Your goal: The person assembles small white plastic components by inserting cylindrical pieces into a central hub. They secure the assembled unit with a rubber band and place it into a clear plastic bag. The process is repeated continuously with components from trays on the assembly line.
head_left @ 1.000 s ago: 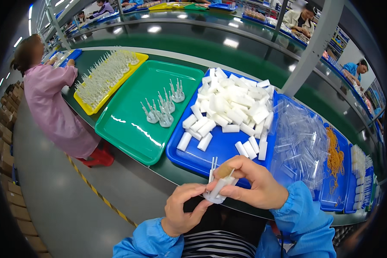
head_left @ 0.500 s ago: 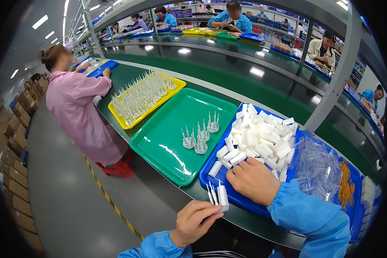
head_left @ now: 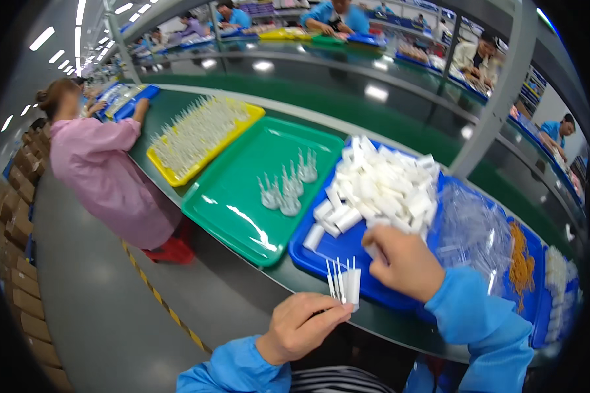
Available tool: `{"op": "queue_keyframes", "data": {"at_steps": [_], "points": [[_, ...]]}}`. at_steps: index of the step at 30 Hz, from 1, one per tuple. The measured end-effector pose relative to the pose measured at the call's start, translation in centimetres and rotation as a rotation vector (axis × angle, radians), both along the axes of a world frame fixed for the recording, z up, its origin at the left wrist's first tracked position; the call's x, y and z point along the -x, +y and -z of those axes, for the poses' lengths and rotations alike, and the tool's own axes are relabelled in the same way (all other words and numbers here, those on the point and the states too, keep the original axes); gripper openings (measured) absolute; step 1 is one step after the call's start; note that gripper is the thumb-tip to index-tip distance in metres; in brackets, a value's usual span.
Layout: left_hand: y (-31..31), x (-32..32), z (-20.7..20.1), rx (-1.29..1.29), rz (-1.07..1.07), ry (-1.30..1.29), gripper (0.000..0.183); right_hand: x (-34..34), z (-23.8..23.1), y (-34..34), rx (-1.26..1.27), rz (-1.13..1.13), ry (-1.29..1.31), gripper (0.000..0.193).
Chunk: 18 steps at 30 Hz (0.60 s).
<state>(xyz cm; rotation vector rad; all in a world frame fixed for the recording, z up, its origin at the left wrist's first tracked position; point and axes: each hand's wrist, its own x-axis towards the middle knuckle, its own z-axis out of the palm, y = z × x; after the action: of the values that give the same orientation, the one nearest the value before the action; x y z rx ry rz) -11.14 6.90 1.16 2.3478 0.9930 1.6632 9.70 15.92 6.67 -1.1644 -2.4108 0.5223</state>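
Note:
My left hand (head_left: 305,327) is closed, pinching the base of a small white part with several thin upright prongs (head_left: 334,281). A white sleeve (head_left: 354,288) stands upright among the prongs at the right side of that part. Just above and to the right, my right hand (head_left: 406,262) is closed with curled fingers, smeared by motion. A pale piece, seemingly a white sleeve (head_left: 375,251), shows between its thumb and fingers. Beside this hand, a blue tray (head_left: 355,243) carries a heap of loose white sleeves (head_left: 387,187).
Left of the blue tray, a green tray (head_left: 233,183) bears several pronged parts (head_left: 288,193); a yellow tray (head_left: 177,180) beyond is full of them. Clear plastic pieces (head_left: 472,226) and orange rubber bands (head_left: 521,262) lie right. A person in pink (head_left: 105,170) sits left; a metal post (head_left: 498,98) stands behind.
My right hand has drawn back from the sleeve heap and is now above the pronged part. My left hand has shifted slightly right with the part. The whole view has shifted.

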Motion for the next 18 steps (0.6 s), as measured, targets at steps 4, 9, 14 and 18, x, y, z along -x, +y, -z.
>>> {"op": "queue_keyframes", "data": {"at_steps": [4, 9, 14, 18], "points": [[-0.4, 0.2, 0.5, -0.028, 0.141, 0.142, 0.034, -0.4, -2.0, -1.4, 0.616, 0.245, 0.833, 0.024], [-0.6, -0.4, -1.8, -0.036, 0.274, 0.283, 0.036, -1.6, -0.9, -4.4, 0.648, 0.199, 0.845, 0.029], [-0.9, -0.6, -1.4, -0.023, 0.290, 0.287, 0.037, -2.5, -1.1, -5.6, 0.578, 0.067, 0.708, 0.032], [-0.7, -0.2, -1.7, -0.020, 0.287, 0.324, 0.037, -2.8, -0.5, -7.0, 0.490, 0.000, 0.613, 0.034]]}}
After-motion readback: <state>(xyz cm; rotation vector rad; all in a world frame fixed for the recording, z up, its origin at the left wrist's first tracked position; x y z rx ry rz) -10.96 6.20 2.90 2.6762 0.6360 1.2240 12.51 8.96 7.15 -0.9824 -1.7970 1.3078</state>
